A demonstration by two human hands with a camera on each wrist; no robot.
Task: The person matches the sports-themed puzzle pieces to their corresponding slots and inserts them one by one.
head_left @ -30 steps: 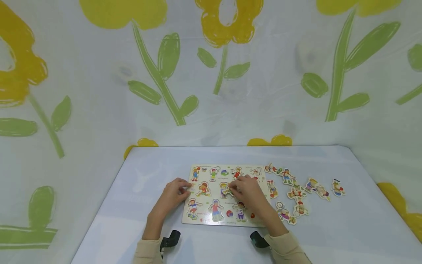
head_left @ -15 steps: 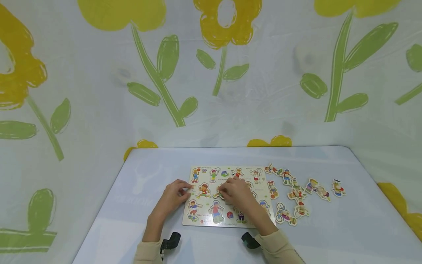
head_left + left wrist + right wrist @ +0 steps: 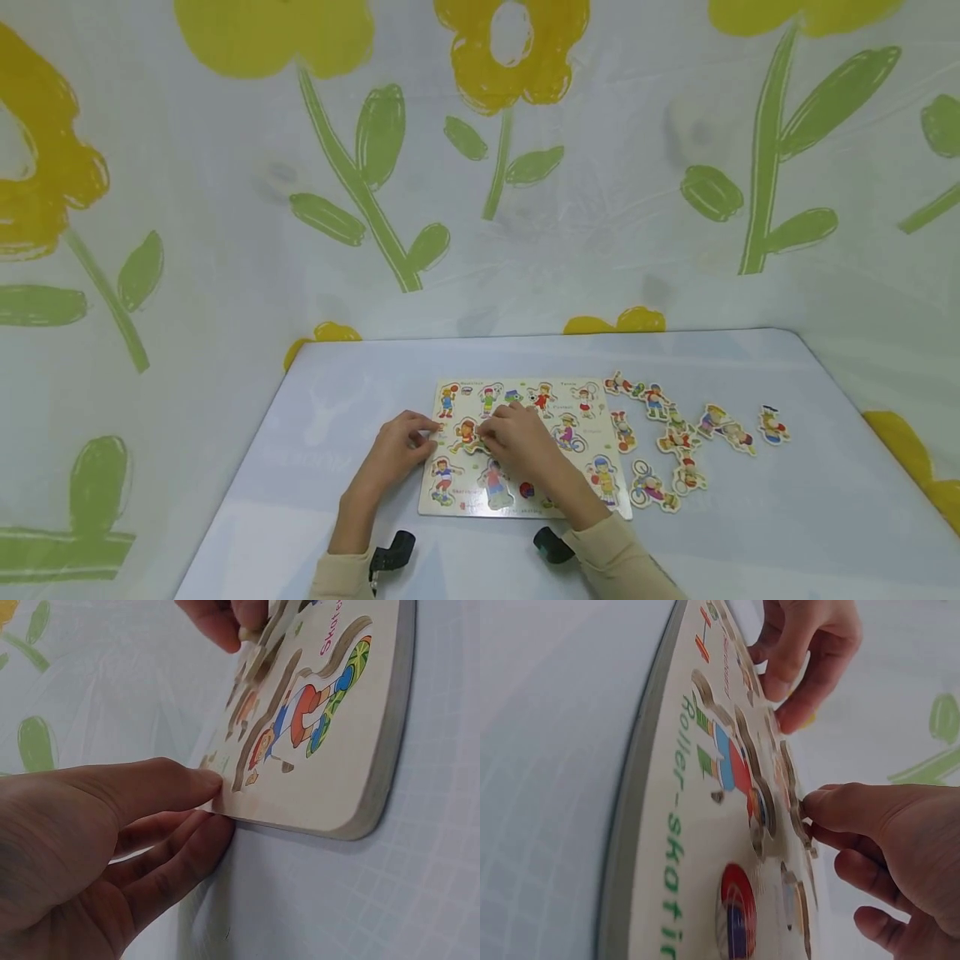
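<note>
A wooden puzzle board (image 3: pixel 540 505) with printed sports figures and cut-out recesses lies flat on the table. At its left edge my left hand (image 3: pixel 401 446) pinches the board, thumb on top and fingers against the side, as the left wrist view shows with the hand (image 3: pixel 112 832) at the corner. My right hand (image 3: pixel 521 442) holds a thin figure-shaped puzzle piece (image 3: pixel 795 799) between thumb and fingers, just over the running figure in the board's left middle part. Fingers partly hide the piece, and whether it touches the recess I cannot tell.
Several loose figure pieces (image 3: pixel 678 437) lie in a scattered chain right of the board, one (image 3: pixel 772 425) farther out. Behind the table (image 3: pixel 360 367) hangs a flower-printed cloth (image 3: pixel 600 250). Black wrist devices (image 3: pixel 552 546) sit near both sleeves.
My right hand has moved left across the board with the puzzle piece, from the middle figure toward the runner, uncovering printed figures on the right. The left hand has stayed at the edge.
</note>
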